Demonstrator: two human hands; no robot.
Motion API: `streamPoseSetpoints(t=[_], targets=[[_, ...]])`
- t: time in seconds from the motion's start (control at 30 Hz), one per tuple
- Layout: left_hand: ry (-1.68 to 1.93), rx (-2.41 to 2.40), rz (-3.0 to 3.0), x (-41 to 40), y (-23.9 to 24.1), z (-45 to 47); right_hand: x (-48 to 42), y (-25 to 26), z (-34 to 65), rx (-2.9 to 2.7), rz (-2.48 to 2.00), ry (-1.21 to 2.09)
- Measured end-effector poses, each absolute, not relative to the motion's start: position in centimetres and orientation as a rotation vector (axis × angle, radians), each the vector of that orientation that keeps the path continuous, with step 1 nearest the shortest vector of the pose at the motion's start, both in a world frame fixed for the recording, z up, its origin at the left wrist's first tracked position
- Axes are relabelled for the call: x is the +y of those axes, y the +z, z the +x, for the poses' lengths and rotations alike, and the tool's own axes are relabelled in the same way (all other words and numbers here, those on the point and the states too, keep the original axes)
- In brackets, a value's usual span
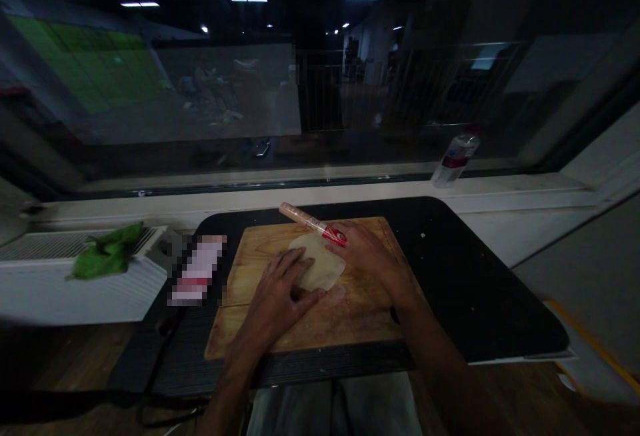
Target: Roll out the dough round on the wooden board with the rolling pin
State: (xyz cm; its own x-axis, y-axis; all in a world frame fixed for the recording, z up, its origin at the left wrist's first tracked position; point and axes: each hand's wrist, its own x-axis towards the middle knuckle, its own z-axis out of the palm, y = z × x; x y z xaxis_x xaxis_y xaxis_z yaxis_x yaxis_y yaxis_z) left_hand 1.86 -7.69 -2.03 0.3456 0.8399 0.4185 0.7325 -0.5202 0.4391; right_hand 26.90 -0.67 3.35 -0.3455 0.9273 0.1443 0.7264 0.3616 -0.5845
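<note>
A pale flat round of dough (323, 264) lies on a wooden cutting board (260, 249). My left hand (281, 293) rests on the dough's near left edge, fingers spread flat. My right hand (365, 251) sits at the dough's right side, closed round one end of a thin rolling pin (306, 220) with a red-and-clear wrapper; the pin slants up and left over the board's far edge.
The board lies on a black tabletop (465, 269). A blurred pink-and-white packet (197, 271) is left of the board. Green leaves (107, 251) lie on a white radiator cover. A plastic water bottle (455, 157) stands on the window sill, dark glass behind it.
</note>
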Motion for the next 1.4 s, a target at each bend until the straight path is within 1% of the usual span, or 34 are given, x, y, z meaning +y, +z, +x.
streamPoseSetpoints(t=[0.33,0.6,1.4], targets=[[0.950,1.438,2.407,-7.74,-2.09,2.01,-0.85,3.40,26.78,-2.212,-1.397,0.577],[0.965,1.434,2.428,-7.70,-2.09,2.05,-0.79,3.55,26.66,-2.279,-1.489,0.550],[0.960,1.508,2.418,-7.72,-2.11,2.36,-1.10,3.73,26.50,-2.243,-1.498,0.572]])
